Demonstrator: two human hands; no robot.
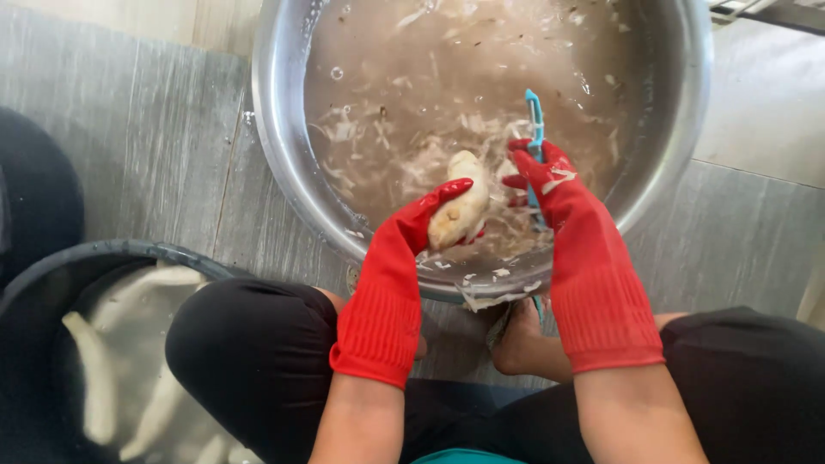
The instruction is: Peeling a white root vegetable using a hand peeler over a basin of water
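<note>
Both my hands wear red rubber gloves. My left hand (427, 219) grips a pale, partly peeled root vegetable (461, 204) over the near side of a large steel basin (273, 129). My right hand (541, 176) holds a blue peeler (535, 120), its blade end pointing away from me, just right of the root. The basin holds murky brown water with many floating peel strips.
A dark round tub (103, 251) at lower left holds water and several pale peeled roots. My knees in black trousers and a bare foot (520, 344) sit below the basin. Grey tiled floor surrounds everything.
</note>
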